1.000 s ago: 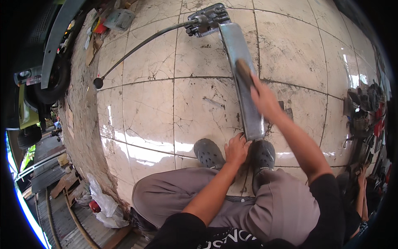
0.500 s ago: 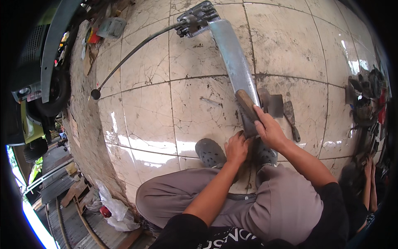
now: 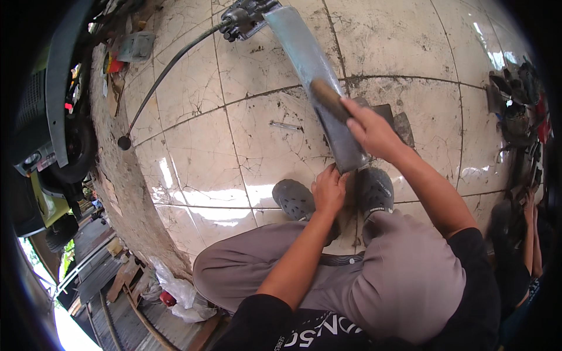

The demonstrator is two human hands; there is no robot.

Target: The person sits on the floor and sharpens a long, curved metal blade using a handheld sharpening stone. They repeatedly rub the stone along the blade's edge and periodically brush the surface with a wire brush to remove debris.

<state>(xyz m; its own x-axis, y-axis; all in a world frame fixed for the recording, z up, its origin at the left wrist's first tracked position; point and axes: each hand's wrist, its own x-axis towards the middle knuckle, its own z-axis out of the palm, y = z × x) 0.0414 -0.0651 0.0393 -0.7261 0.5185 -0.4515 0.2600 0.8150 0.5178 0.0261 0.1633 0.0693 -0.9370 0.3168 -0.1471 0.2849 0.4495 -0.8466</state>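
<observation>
A long grey metal piece (image 3: 304, 55) with a bluish sheen lies lengthwise ahead of me on the tiles. My right hand (image 3: 374, 130) is closed on one end of a brown block (image 3: 329, 99), wood-like and slightly blurred, which rests across the metal's upper face. At the near end, my left hand (image 3: 329, 190) has its fingers closed around the metal's edge; its fingertips are partly hidden. The far end meets a dark metal mechanism (image 3: 246, 19), from which a bent lever (image 3: 170, 76) with a round black knob runs left.
Flat dark plates (image 3: 383, 114) lie right of the metal piece, and a small slim tool (image 3: 287, 126) lies to its left. My grey clogs (image 3: 293, 199) flank the near end. At far right are piled dark parts (image 3: 518, 111) and another person's arms (image 3: 530, 228). A vehicle stands left.
My right hand has slid the brown block away from me along the metal piece. My left hand stays at the near end. The whole view has shifted slightly.
</observation>
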